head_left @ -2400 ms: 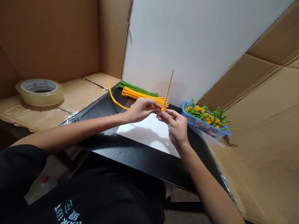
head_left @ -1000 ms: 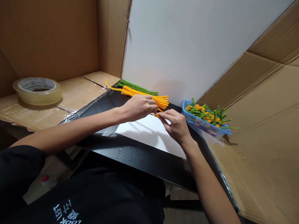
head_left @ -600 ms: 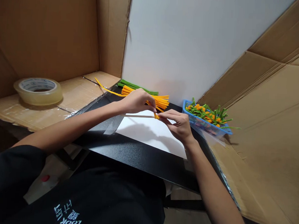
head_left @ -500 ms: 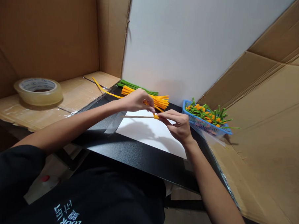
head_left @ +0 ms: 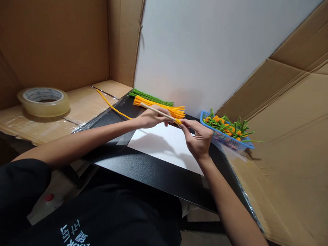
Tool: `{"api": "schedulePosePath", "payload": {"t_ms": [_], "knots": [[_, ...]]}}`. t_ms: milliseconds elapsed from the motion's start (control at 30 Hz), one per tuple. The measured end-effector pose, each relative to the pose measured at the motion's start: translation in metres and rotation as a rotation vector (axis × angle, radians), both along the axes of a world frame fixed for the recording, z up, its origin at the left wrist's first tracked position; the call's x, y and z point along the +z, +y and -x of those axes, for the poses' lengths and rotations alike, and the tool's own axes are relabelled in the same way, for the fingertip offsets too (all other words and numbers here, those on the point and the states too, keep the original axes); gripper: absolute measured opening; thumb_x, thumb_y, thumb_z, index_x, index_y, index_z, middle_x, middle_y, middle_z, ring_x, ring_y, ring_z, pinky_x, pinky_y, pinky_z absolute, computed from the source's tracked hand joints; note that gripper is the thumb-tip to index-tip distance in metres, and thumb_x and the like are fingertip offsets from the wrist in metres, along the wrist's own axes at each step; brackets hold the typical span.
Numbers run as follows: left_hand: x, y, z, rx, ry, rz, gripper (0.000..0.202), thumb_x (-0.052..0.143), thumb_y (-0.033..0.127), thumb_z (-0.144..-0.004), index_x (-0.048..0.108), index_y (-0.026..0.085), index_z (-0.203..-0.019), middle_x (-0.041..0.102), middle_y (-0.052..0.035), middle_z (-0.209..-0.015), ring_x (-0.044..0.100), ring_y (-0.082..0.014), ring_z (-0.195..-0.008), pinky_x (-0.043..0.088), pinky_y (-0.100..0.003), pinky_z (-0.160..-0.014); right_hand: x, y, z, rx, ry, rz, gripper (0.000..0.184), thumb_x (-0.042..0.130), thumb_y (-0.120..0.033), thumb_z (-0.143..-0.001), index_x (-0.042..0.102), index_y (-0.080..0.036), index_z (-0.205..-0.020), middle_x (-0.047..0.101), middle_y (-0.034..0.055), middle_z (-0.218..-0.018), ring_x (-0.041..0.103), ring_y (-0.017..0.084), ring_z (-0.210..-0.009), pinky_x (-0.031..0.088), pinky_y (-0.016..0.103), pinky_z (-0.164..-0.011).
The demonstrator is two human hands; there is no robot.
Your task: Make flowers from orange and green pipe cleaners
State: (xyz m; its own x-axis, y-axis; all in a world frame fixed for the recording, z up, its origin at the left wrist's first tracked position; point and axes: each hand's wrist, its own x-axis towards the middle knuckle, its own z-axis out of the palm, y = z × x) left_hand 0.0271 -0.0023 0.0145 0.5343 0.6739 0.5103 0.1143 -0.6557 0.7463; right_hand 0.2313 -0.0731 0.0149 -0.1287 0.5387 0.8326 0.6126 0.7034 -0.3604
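My right hand [head_left: 197,137] pinches one end of a thin wooden stick [head_left: 156,111], where a small orange coil [head_left: 178,121] is wound around it. The stick points up and to the left, crossing above my left hand [head_left: 150,118]. My left hand is closed on the orange pipe cleaner [head_left: 110,105], whose free end trails left over the cardboard. Both hands hover above a white sheet [head_left: 165,146] on the black table [head_left: 151,171].
A pile of orange pipe cleaners [head_left: 159,104] and green ones [head_left: 149,96] lies by the white back wall. A blue basket [head_left: 223,138] at the right holds several green and orange pieces. A tape roll [head_left: 44,100] sits on cardboard at the left.
The stick swung from upright down to level and now tilts up to the left. The pipe cleaner's free end moved further left. The orange coil stays at my right fingertips.
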Motion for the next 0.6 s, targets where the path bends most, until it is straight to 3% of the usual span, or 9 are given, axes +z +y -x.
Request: {"api": "schedulePosePath", "payload": {"t_ms": [167,367,600], "knots": [[-0.006,-0.015,-0.007,0.092,0.129,-0.185,0.042,0.058,0.042,-0.097,0.074,0.014,-0.071,0.069,-0.0032,-0.063,0.054,-0.0094,-0.051,0.036,-0.022,-0.050,-0.002,0.003,-0.002,-0.115,-0.035,-0.068,0.017,0.064,-0.025,-0.091,0.080,-0.023,-0.097,0.080,0.0059,-0.091,0.071,0.022,-0.074,0.059,0.038,-0.075],[-0.012,-0.024,-0.007,0.419,0.338,-0.672,0.021,0.061,0.030,-0.095,0.075,0.019,-0.106,0.079,-0.0066,-0.088,0.071,-0.0177,-0.075,0.046,-0.025,-0.061,-0.002,0.007,-0.004,-0.176,-0.150,-0.079,0.019,0.060,-0.023,-0.091,0.079,-0.022,-0.095,0.079,0.0067,-0.087,0.069,0.022,-0.072,0.057,0.039,-0.073],[-0.015,-0.028,-0.008,0.416,0.494,-0.866,0.024,0.052,0.025,-0.100,0.073,0.014,-0.099,0.076,-0.0071,-0.081,0.071,-0.0178,-0.071,0.045,-0.027,-0.057,-0.006,0.006,0.001,-0.179,-0.108,0.009,0.017,0.063,-0.026,-0.089,0.079,-0.022,-0.088,0.079,0.0045,-0.080,0.069,0.020,-0.064,0.057,0.034,-0.067]]}}
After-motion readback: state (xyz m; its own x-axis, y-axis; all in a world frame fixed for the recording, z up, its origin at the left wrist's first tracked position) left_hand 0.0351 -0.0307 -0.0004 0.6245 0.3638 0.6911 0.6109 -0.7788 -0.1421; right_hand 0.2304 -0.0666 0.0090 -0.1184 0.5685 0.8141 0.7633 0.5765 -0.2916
